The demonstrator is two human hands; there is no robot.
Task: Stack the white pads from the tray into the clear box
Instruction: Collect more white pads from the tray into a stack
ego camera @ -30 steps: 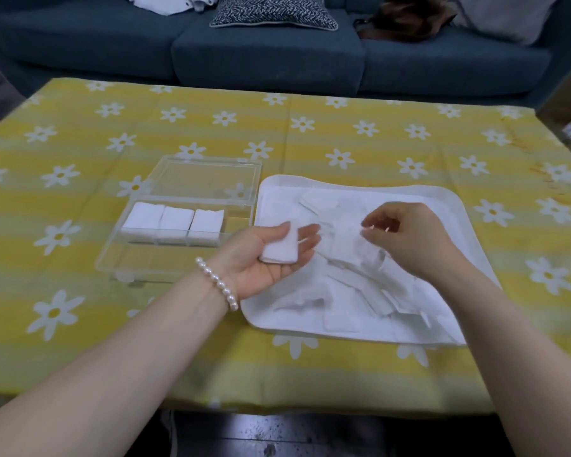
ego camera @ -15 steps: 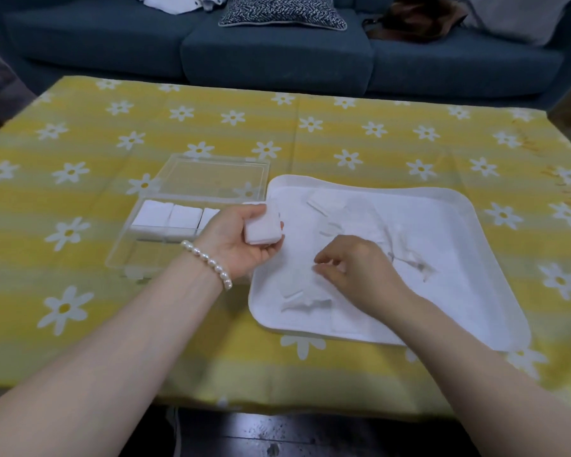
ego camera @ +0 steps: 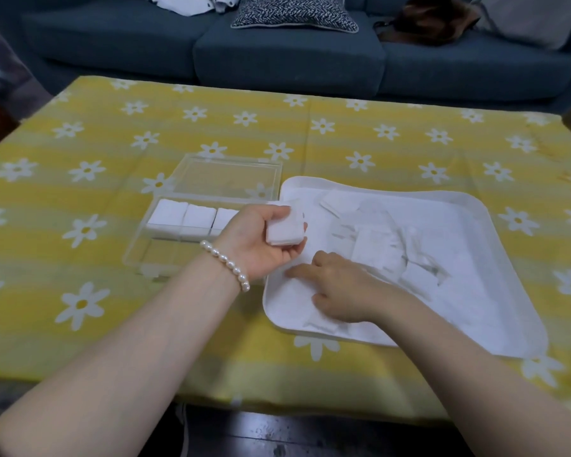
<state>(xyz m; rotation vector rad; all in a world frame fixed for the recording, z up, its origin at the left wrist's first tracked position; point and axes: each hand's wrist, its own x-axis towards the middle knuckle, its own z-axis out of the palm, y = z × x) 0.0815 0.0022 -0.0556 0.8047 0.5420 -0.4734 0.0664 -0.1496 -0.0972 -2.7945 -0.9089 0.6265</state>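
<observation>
Pads, white and square, lie loose and overlapping in the white tray [ego camera: 495, 232] on the right of the table; no writing or label can be read on any of them. A small stack of pads [ego camera: 285, 229] sits in the left hand [ego camera: 261, 245], whose fingers curl round it between the tray and the clear box [ego camera: 165, 252]. Three stacks [ego camera: 192, 219] stand side by side in the box's far compartment. The right hand [ego camera: 340, 291] rests palm down on pads at the tray's near left corner, fingers extended and flat. A pearl bracelet [ego camera: 226, 263] circles the left wrist. Underneath lies a yellow daisy-print tablecloth [ego camera: 80, 192], with a blue sofa [ego camera: 277, 61] beyond.
</observation>
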